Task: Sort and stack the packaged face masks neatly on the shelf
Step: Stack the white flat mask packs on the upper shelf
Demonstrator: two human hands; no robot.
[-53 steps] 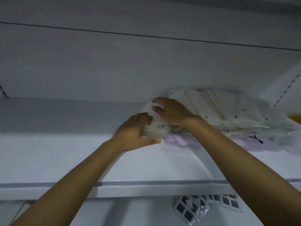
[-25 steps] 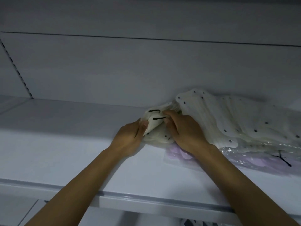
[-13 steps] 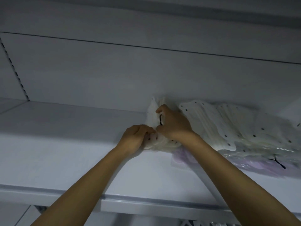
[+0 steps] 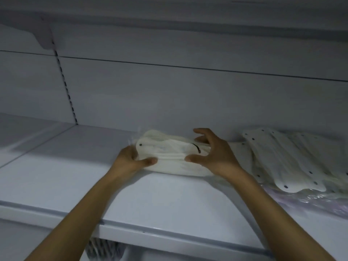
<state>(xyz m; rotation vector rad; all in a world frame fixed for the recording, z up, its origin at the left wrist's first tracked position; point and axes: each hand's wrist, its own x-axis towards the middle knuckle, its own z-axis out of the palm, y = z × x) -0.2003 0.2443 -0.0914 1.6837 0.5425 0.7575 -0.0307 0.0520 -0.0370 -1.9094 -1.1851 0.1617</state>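
Cream-white stack of plastic-wrapped face masks (image 4: 173,159) lies far back on the flat white shelf (image 4: 169,200), left of a fanned pile of dotted cream masks (image 4: 293,162). The left hand (image 4: 128,161) grips its left end; the right hand (image 4: 218,155) arches over its right end, fingers curled, thumb on the near edge.

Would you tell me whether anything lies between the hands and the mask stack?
Nothing visible does: the left hand grips the stack at its left end, and the right hand curls over its right end.
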